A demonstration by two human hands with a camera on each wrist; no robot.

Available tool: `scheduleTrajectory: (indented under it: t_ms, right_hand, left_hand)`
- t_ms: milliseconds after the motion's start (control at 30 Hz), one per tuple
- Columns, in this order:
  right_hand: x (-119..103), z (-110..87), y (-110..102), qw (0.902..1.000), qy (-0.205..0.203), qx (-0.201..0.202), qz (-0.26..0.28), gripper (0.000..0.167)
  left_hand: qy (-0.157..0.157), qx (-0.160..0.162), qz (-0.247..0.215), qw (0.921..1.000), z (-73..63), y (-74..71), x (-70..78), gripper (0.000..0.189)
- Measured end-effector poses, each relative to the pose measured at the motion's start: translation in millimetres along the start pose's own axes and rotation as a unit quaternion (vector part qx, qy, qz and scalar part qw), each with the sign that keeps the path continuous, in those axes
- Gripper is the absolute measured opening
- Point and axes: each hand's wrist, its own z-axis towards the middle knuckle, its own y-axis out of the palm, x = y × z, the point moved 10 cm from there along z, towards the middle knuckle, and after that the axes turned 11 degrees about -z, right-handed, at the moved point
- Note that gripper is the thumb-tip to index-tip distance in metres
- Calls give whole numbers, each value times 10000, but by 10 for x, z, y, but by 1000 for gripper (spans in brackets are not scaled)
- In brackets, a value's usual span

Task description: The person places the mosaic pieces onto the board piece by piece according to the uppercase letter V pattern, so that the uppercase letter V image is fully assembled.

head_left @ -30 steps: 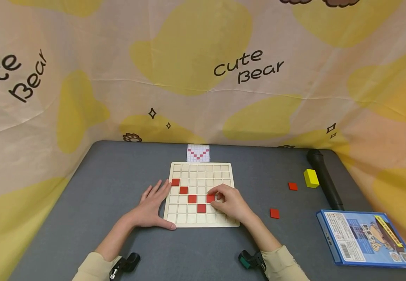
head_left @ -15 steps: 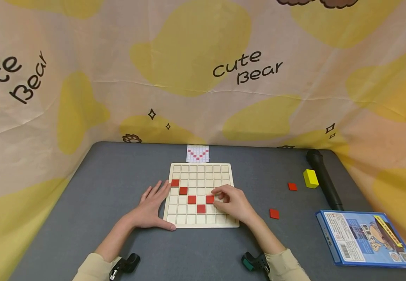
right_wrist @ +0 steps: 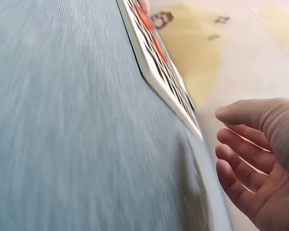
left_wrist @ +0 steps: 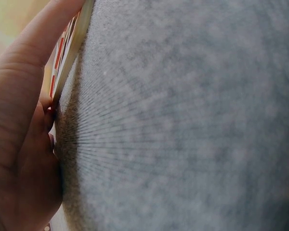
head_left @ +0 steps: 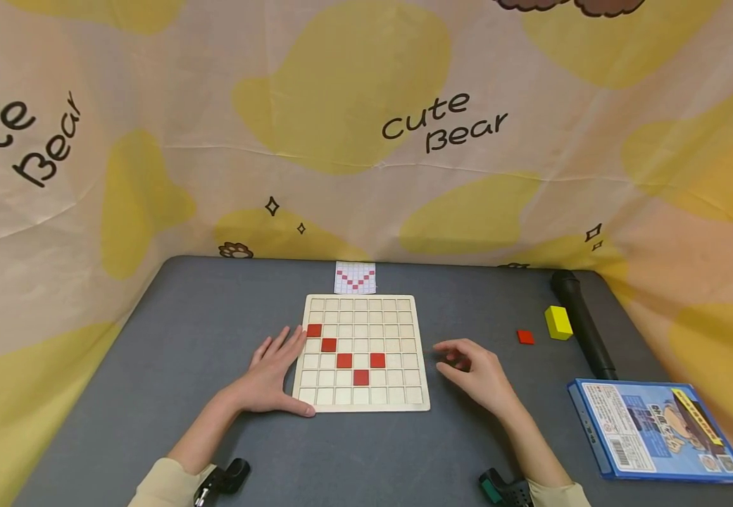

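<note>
A pale grid board (head_left: 371, 407) lies on the grey table. Red square tiles sit in several of its cells, with the lowest one (head_left: 361, 378) in the middle and another (head_left: 377, 360) up to its right. Fingers spread, my left hand (head_left: 265, 384) rests against the board's left edge, its thumb at the near left corner. My right hand (head_left: 481, 374) hovers just right of the board, fingers loosely bent. In the right wrist view nothing shows between the thumb and fingers of that right hand (right_wrist: 282, 139). One loose red tile (head_left: 525, 337) lies farther right.
A small card (head_left: 355, 278) with a V of red squares lies behind the board. At the right are a yellow block (head_left: 558, 322), a black tube-like object (head_left: 584, 327) and a blue box (head_left: 664, 429). A patterned cloth (head_left: 315, 141) hangs behind the table.
My right hand has let go of the red tile in the board and moved right, off the board. It now hides the nearer loose red tile. My left hand has stayed put.
</note>
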Motion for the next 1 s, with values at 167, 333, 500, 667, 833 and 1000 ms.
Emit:
scheduleTrajectory:
  t_ms: [167,333,500,667,833,1000]
  right_hand:
    - [249,-171,-164,9994,259,17,-247,28]
    - [455,-337,-300,9980,406,-35,-491,30]
    - [613,-456,-360,9961,605,-185,-614,28]
    - [657,-487,-350,9955,588,-294,-680,29]
    - [665,-493,-347,9958,506,-220,-732,29]
    - [652,-475,-343,9953,451,-129,-845,30]
  left_hand:
    - [4,-8,0,10000,-3,0,3,131]
    - [11,-19,-13,10000,-2,4,16,130]
    - [22,-1,-32,10000,-1,-4,28,131]
    - [12,23,-18,10000,-17,-24,24,131]
    - [65,10,-43,10000,-14,-27,44,130]
    - [51,5,-79,10000,-12,-28,51,129]
